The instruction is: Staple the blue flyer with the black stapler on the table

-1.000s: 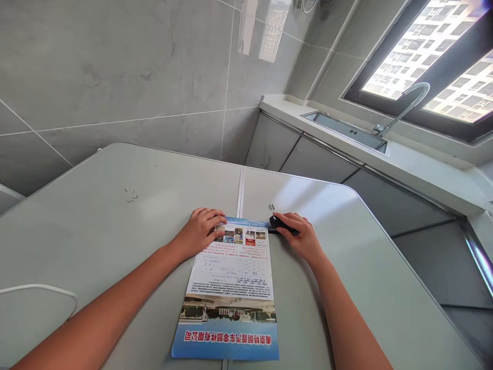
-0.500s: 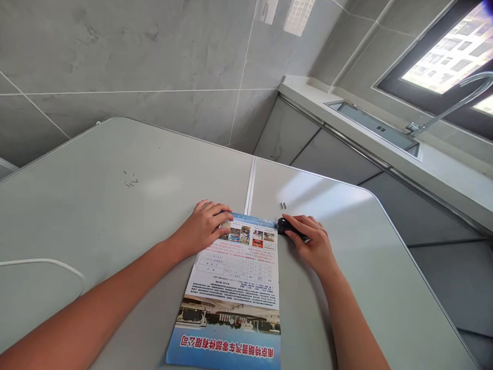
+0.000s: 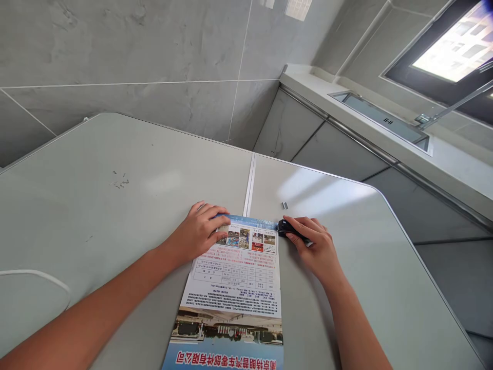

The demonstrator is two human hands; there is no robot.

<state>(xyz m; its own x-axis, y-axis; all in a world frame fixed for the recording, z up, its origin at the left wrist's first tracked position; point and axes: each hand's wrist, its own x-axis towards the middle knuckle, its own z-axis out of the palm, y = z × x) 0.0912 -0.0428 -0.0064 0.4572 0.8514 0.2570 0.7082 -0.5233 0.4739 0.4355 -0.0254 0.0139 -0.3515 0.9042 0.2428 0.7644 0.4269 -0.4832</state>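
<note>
A printed leaflet (image 3: 239, 295) lies on the table with its text upside down to me. My left hand (image 3: 202, 228) grips its far left corner, thumb and fingers bent over the edge. In my right hand (image 3: 311, 239) is a black stapler (image 3: 288, 228), its front end at the leaflet's far right corner. Many fine silvery marks, which look like staples, run along the far edge beside the stapler. Whether the stapler's jaws are pressed together cannot be made out.
Two short staple strips (image 3: 284, 205) lie just beyond the stapler. Several loose staples (image 3: 120, 180) are scattered on the left of the table (image 3: 185, 169). A white cable (image 3: 42, 272) curves in at left. A counter with a sink (image 3: 385, 121) stands beyond the right side.
The view has shifted slightly, and the leaflet sits a little lower in it. Both hands keep their holds on the leaflet and the stapler, the stapler still at the same corner.
</note>
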